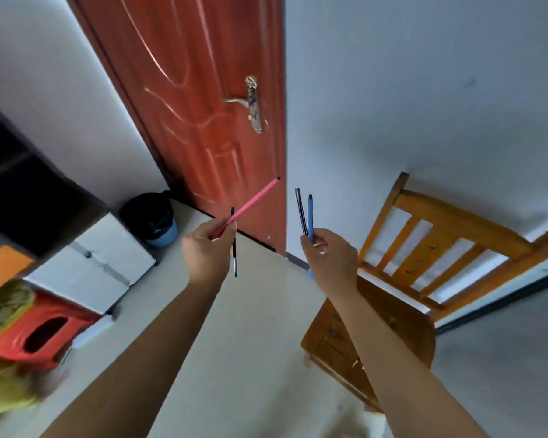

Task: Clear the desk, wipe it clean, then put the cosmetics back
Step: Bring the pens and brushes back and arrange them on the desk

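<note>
My left hand (208, 248) is raised in mid-air, closed around a pink pencil (257, 199) that points up and right, and a thin black pencil (233, 248) that hangs almost upright. My right hand (328, 257) is also raised, gripping a blue pencil (310, 216) and a dark slim pencil (301, 211), both pointing up. No desk is in view; the frame is tilted and slightly blurred.
A red-brown door (196, 90) with a metal handle (252, 102) stands ahead. A wooden chair (424, 254) is to the right. At left sit a black-lined bin (154, 219), a white drawer unit (98, 263) and a red stool (38, 333). Pale floor lies below my arms.
</note>
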### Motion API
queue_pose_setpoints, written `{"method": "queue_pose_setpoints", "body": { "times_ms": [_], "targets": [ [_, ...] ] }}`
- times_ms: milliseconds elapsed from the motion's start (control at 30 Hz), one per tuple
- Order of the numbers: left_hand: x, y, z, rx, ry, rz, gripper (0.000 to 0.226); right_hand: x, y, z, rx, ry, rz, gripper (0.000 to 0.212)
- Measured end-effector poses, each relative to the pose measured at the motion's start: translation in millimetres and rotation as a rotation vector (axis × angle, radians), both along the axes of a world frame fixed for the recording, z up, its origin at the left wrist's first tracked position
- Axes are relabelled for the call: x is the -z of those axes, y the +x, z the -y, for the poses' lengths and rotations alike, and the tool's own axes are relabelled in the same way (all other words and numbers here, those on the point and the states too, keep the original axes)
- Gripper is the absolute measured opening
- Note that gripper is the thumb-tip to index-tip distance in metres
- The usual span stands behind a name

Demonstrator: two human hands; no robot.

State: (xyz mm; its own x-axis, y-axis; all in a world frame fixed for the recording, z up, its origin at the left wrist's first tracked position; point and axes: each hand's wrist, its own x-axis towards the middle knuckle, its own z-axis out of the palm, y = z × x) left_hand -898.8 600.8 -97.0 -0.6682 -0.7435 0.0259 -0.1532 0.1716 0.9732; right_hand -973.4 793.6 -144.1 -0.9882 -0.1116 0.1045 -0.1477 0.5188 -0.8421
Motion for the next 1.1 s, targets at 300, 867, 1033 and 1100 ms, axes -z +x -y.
{"method": "queue_pose_setpoints", "body": {
  "times_ms": [300,867,1033,1100],
  "targets": [
    [-69.5,251.5,287.1,-0.457,-0.193,-0.075,0.018,-72.5,142.4,326.5,-0.458,-0.121,-0.169,0.005],
    [-7.8,415.7,572.7,-0.922,-0.041,-0.006,0.017,-29.3,264.5,709.3,-0.941,-0.03,-0.046,0.014],
    [0.0,380.3,683.0,-0.978,0.045,0.016,0.017,-11.2,233.3,823.8,-0.964,0.021,-0.029,0.02],
    [-0.9,368.5,724.6,-1.001,0.071,0.025,0.017,-9.6,221.8,864.4,-0.972,0.047,-0.014,0.021]
  ]
}}
